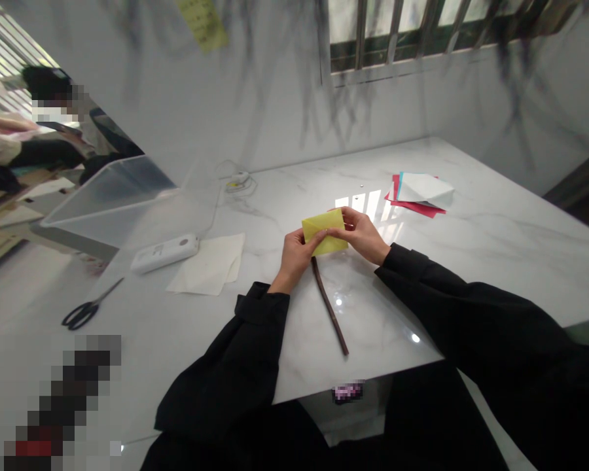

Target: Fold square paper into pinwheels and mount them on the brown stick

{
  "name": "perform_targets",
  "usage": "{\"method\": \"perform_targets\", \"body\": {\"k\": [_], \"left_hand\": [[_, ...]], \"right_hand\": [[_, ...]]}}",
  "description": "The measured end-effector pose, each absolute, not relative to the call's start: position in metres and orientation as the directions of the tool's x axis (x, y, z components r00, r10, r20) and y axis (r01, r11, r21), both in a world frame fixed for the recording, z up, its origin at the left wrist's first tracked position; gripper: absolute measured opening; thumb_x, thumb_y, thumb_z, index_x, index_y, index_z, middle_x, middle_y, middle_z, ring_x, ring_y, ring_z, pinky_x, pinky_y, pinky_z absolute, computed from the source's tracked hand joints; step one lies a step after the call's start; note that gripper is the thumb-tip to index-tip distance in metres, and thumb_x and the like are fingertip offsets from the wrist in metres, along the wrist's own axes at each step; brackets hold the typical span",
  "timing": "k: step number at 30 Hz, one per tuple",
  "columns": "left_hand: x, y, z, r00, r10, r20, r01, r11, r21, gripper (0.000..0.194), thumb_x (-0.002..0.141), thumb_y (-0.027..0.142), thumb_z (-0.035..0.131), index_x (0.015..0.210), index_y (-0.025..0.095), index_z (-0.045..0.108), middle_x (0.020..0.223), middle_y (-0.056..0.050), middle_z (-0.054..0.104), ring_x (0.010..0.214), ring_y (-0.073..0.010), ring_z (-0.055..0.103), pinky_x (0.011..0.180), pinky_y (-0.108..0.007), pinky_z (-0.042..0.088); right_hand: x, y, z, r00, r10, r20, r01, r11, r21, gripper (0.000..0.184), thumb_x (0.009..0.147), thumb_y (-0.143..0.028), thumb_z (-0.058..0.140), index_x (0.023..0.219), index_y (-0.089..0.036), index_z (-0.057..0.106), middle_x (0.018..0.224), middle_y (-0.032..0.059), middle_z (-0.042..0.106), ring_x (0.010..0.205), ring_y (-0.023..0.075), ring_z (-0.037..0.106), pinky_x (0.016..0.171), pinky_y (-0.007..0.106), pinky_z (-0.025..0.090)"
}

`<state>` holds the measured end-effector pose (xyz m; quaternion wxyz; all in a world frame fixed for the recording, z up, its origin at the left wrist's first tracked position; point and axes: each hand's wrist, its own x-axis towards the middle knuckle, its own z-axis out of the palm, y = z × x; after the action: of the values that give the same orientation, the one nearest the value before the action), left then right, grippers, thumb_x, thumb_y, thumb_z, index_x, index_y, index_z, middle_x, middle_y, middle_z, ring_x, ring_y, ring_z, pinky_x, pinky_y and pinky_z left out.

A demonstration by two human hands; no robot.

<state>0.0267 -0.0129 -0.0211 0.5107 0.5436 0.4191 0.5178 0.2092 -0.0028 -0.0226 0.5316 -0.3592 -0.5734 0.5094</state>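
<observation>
Black sleeves [216, 373] cross the near edge of the marbled table [500, 255], whose surface stretches between the right sleeve and the coloured papers [425, 190] farther back. Writing on the yellow wall note [203, 26] is too blurred to read. Left hand [294, 255] and right hand [364, 234] pinch opposite sides of the creased yellow paper [332, 244], thumbs nearly meeting on its front, just beyond the brown stick [330, 305] on the table.

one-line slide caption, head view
Left hand and right hand hold yellow paper over a marble-patterned white table, with a brown stick nearby and black-handled scissors at left.
</observation>
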Motion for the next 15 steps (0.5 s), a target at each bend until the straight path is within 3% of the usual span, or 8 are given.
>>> {"method": "perform_targets", "body": {"k": [4,8,15], "left_hand": [[0.0270,-0.0133,-0.0210,0.113,0.984,0.134,-0.066,-0.127,0.990,0.056,0.068,0.060,0.091,0.095,0.012,0.081,0.089,-0.009,0.079,0.080,-0.0209,0.070,0.079,-0.034,0.057],[0.0270,-0.0128,-0.0215,0.121,0.985,0.121,-0.064,-0.114,0.991,0.057,0.066,0.061,0.091,0.095,0.012,0.081,0.089,-0.010,0.079,0.081,-0.0216,0.071,0.078,-0.033,0.057],[0.0262,-0.0128,-0.0198,0.115,0.988,0.102,-0.099,-0.091,0.991,0.056,0.066,0.057,0.092,0.097,0.011,0.081,0.091,-0.010,0.079,0.080,-0.0212,0.070,0.079,-0.033,0.057]], "right_hand": [[0.2090,-0.0027,-0.0230,-0.171,0.950,0.261,-0.122,0.242,-0.963,0.053,0.071,-0.055,0.090,0.104,-0.021,0.067,0.107,0.0075,0.076,0.097,0.0246,0.073,0.092,0.044,0.061],[0.2090,-0.0014,-0.0247,-0.170,0.949,0.267,-0.101,0.253,-0.962,0.054,0.072,-0.057,0.090,0.106,-0.022,0.066,0.107,0.0074,0.075,0.099,0.0252,0.073,0.093,0.045,0.062],[0.2107,-0.0050,-0.0203,-0.085,0.936,0.341,0.000,0.343,-0.939,0.079,0.074,-0.055,0.090,0.141,-0.031,0.055,0.119,0.0077,0.067,0.091,0.0228,0.071,0.079,0.041,0.066]]}}
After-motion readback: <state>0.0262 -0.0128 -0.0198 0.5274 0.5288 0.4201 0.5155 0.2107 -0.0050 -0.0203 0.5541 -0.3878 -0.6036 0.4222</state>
